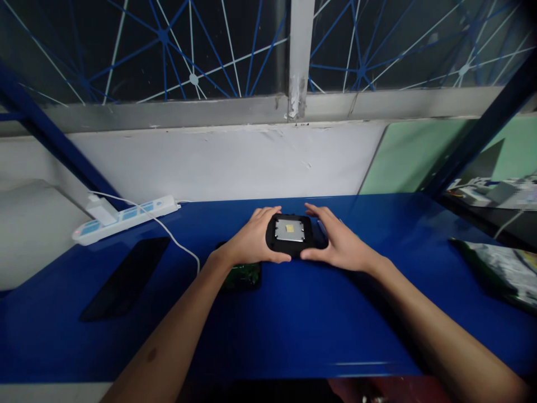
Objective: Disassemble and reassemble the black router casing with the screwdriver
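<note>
Above the middle of the blue table, a black device with a silver metal plate and a small yellowish square at its centre faces up. My left hand grips its left end, thumb along the near edge and fingers at the far edge. At the right end, my right hand is curved with thumb and fingers apart; a gap shows between its palm and the device, and its thumb tip is near the device's near corner. A green circuit board lies partly hidden behind my left wrist.
A white power strip with a plugged-in adapter and cable lies at the back left of the blue table. Nearer is a dark flat panel. A silver-and-green bag lies at the right. Blue posts rise at both sides.
</note>
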Motion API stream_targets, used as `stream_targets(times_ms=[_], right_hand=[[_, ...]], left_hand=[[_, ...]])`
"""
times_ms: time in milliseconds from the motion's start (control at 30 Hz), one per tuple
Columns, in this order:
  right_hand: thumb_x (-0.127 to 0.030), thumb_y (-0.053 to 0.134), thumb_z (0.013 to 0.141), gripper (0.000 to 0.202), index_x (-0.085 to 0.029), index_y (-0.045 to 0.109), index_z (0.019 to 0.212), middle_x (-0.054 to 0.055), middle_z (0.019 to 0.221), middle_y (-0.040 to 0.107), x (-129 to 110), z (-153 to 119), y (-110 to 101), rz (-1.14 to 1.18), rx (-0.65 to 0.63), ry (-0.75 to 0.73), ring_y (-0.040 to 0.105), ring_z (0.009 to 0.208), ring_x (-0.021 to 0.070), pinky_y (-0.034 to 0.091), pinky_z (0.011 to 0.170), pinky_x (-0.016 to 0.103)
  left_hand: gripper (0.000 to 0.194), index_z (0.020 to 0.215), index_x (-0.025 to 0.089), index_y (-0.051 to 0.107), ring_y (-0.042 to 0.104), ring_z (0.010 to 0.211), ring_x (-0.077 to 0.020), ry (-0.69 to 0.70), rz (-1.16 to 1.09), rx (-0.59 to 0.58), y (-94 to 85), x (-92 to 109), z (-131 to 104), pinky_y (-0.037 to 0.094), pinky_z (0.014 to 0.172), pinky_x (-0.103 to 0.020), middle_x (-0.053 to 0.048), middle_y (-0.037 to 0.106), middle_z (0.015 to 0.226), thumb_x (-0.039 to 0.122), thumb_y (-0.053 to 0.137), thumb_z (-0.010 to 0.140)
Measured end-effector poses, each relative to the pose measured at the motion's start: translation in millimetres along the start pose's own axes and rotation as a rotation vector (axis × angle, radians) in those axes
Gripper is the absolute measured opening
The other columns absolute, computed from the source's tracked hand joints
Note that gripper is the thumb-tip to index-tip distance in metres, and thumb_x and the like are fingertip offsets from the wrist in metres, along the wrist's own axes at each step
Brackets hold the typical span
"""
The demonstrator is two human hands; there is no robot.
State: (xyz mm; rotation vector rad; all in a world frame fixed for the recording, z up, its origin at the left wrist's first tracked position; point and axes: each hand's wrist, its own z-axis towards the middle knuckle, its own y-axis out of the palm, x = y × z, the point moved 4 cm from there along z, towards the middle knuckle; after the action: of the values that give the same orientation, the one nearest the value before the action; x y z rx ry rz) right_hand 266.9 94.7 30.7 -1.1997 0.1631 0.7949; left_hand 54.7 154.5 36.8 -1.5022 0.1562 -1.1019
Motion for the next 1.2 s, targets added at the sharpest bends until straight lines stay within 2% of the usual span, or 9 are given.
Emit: stream_targets(times_ms=[133, 200, 300, 433, 567, 667, 900, 1033, 1200], right_hand=[[-0.054, 0.043, 0.098, 0.059, -0.018, 0.047, 0.145, 0.018, 0.123, 0.061, 20.8, 0.9, -6.7, -0.255, 0.235, 0.199, 0.061, 0.116, 0.0358, 0.05, 0.099, 0.055], [-0.05, 0.041, 0.099, 0.054, -0.013, 0.057, 0.135, 0.021, 0.112, 0.064, 28.9, 0.5, -3.2, -0.443, 0.188, 0.272, 0.063, 0.107, 0.0367, 0.052, 0.091, 0.054], [-0.049, 0.047, 0.097, 0.046, -0.015, 0.065, 0.122, 0.018, 0.102, 0.069, 34.2, -1.0, 4.5, -0.616, 0.044, 0.314, 0.065, 0.096, 0.0348, 0.051, 0.083, 0.049], [-0.038, 0.053, 0.095, 0.034, -0.016, 0.066, 0.116, 0.016, 0.102, 0.072, 31.6, -2.3, 6.9, -0.677, 0.013, 0.32, 0.066, 0.098, 0.0339, 0.048, 0.084, 0.045], [-0.025, 0.052, 0.092, 0.036, -0.015, 0.062, 0.125, 0.015, 0.1, 0.074, 27.2, -1.0, 4.5, -0.661, 0.032, 0.33, 0.07, 0.089, 0.0295, 0.049, 0.081, 0.041], [-0.026, 0.047, 0.093, 0.048, -0.015, 0.052, 0.14, 0.016, 0.105, 0.071, 21.7, 0.7, -3.9, -0.596, 0.149, 0.354, 0.07, 0.08, 0.0279, 0.051, 0.074, 0.041], [-0.032, 0.048, 0.094, 0.047, -0.019, 0.053, 0.139, 0.007, 0.09, 0.064, 0.7, -1.1, -22.2, -0.121, 0.511, 0.131, 0.064, 0.074, 0.0198, 0.055, 0.076, 0.038], [-0.033, 0.059, 0.09, 0.043, -0.022, 0.052, 0.131, 0.001, 0.082, 0.064, -3.5, -4.9, -20.4, 0.052, 0.581, 0.085, 0.063, 0.068, 0.0165, 0.054, 0.067, 0.033], [-0.032, 0.063, 0.088, 0.041, -0.022, 0.05, 0.126, 0.0, 0.082, 0.064, -8.8, -6.7, -13.8, 0.087, 0.581, 0.042, 0.064, 0.065, 0.015, 0.054, 0.064, 0.031]], left_hand=[[0.11, 0.154, 0.022, 0.03, 0.039, 0.137, -0.0431, -0.058, -0.082, 0.154, -15.2, -3.4, -1.3, 0.032, 0.114, -0.06, -0.016, 0.041, 0.145, 0.051, 0.083, 0.062], [0.106, 0.153, 0.025, 0.031, 0.038, 0.138, -0.0443, -0.08, -0.104, 0.211, -23.0, -2.2, -2.8, 0.031, 0.114, -0.061, -0.015, 0.04, 0.144, 0.05, 0.082, 0.064], [0.105, 0.152, 0.026, 0.032, 0.037, 0.137, -0.0466, -0.094, -0.077, 0.241, -28.6, 6.0, -8.4, 0.032, 0.111, -0.062, -0.015, 0.041, 0.141, 0.052, 0.082, 0.063], [0.113, 0.154, 0.022, 0.032, 0.041, 0.132, -0.0493, -0.031, 0.045, 0.089, -10.9, 25.8, -24.1, 0.035, 0.109, -0.066, -0.016, 0.049, 0.137, 0.058, 0.082, 0.06], [0.126, 0.156, 0.017, 0.028, 0.023, 0.143, -0.0571, -0.091, 0.128, -0.08, 20.8, 34.5, -41.6, 0.024, 0.112, -0.074, -0.021, 0.04, 0.153, 0.07, 0.081, 0.055], [0.133, 0.158, 0.015, 0.024, 0.017, 0.146, -0.0573, -0.148, 0.121, -0.15, 35.6, 34.8, -47.2, 0.023, 0.114, -0.073, -0.023, 0.034, 0.157, 0.076, 0.079, 0.053], [0.129, 0.158, 0.018, 0.025, 0.021, 0.145, -0.057, -0.128, 0.141, -0.148, 42.8, 32.2, -48.7, 0.028, 0.112, -0.071, -0.023, 0.034, 0.159, 0.082, 0.075, 0.058], [0.127, 0.158, 0.015, 0.025, 0.023, 0.146, -0.0537, -0.125, 0.175, -0.141, 46.1, 32.5, -50.4, 0.028, 0.115, -0.068, -0.023, 0.034, 0.159, 0.082, 0.073, 0.061], [0.121, 0.156, 0.014, 0.029, 0.028, 0.146, -0.0504, -0.088, 0.227, -0.111, 47.4, 33.9, -50.7, 0.03, 0.117, -0.064, -0.021, 0.039, 0.157, 0.08, 0.073, 0.064]])
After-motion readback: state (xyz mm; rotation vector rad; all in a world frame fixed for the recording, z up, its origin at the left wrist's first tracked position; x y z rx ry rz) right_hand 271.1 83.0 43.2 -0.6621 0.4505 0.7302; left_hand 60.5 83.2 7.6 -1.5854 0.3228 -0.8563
